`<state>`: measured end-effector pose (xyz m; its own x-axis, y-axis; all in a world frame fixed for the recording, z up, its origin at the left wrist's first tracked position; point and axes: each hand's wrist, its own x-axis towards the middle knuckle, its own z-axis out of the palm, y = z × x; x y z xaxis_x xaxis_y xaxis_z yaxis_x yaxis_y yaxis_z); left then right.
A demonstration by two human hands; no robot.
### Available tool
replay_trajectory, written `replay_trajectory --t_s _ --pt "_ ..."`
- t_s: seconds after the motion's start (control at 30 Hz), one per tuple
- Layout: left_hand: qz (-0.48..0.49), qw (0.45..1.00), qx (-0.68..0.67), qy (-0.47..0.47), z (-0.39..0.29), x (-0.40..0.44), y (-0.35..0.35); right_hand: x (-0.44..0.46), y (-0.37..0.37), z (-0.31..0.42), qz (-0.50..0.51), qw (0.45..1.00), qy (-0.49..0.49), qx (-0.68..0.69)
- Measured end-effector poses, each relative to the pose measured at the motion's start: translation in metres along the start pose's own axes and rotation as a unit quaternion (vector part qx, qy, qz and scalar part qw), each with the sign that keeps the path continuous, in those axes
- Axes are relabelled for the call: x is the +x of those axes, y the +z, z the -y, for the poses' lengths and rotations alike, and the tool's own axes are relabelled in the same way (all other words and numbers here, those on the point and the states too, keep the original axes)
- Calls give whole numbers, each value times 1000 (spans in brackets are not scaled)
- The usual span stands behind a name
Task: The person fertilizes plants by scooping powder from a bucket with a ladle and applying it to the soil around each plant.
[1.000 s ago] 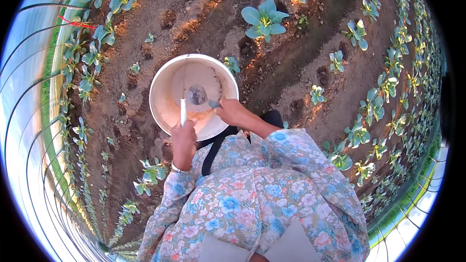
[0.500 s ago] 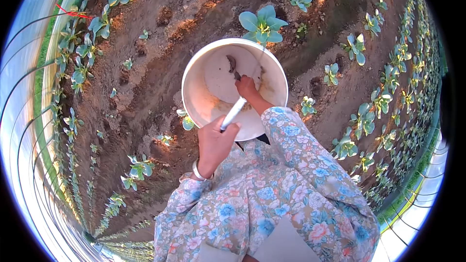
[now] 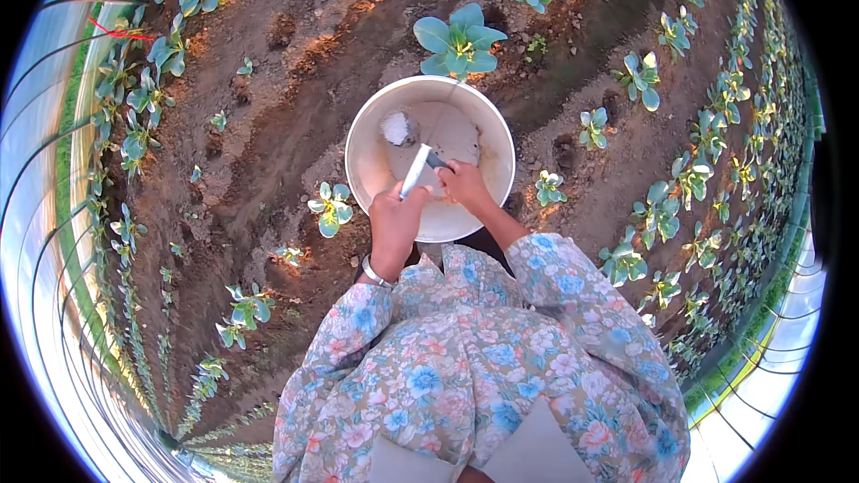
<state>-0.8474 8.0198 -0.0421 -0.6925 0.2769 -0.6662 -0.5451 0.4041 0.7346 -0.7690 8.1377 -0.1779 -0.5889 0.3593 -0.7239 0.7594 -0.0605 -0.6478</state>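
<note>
My left hand (image 3: 395, 225) is closed around the lower end of a white tube (image 3: 416, 170), which slants up over the bucket. My right hand (image 3: 463, 184) grips the dark handle of a ladle (image 3: 438, 161). The ladle's round bowl, at the upper left inside the bucket, carries a heap of white grains (image 3: 395, 128). Both hands are over the near part of the white bucket (image 3: 504, 156), close together. The tube crosses in front of the ladle's handle and hides part of it. Dark specks and brownish stains mark the bucket's inside.
A large leafy plant (image 3: 460, 41) stands just beyond the bucket's far rim. A smaller plant (image 3: 331, 209) grows to its left. Rows of similar plants (image 3: 657, 213) run along the brown soil (image 3: 259, 139) on both sides. Curved hoops and plastic sheeting border the field.
The ladle's bowl has turned upward and moved left, now showing white grains. My right hand has drawn back toward me. The tube's upper end has tilted up and away, over the bucket.
</note>
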Motion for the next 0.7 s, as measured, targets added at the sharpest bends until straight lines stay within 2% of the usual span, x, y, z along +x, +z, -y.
replay_trajectory --t_s 0.1,0.17,0.2,0.3,0.37,0.43,0.5,0.67,0.7 --pt "-32 996 -60 -65 7 15 -5 -28 -14 12 58 995 3 76" --pt "-48 986 -119 -109 14 25 -17 -47 -22 17 63 995 -4 83" --pt "-56 982 -143 -110 17 29 -21 -57 -25 19 64 993 -6 97" --pt "-27 977 -210 -33 44 46 -53 -79 -40 17 73 989 7 129" --pt "-56 982 -180 -32 44 54 -66 -91 -49 16 74 984 40 159" --pt "-103 960 -249 -71 47 65 -81 -94 -56 7 75 972 68 212" --pt "-133 954 -258 -71 45 69 -94 -93 -60 3 59 970 73 226" --pt "-185 939 -281 -64 53 65 -138 -48 -60 -4 0 986 58 154" --pt "-196 938 -279 -68 56 61 -148 -30 -60 -4 -14 997 29 76"
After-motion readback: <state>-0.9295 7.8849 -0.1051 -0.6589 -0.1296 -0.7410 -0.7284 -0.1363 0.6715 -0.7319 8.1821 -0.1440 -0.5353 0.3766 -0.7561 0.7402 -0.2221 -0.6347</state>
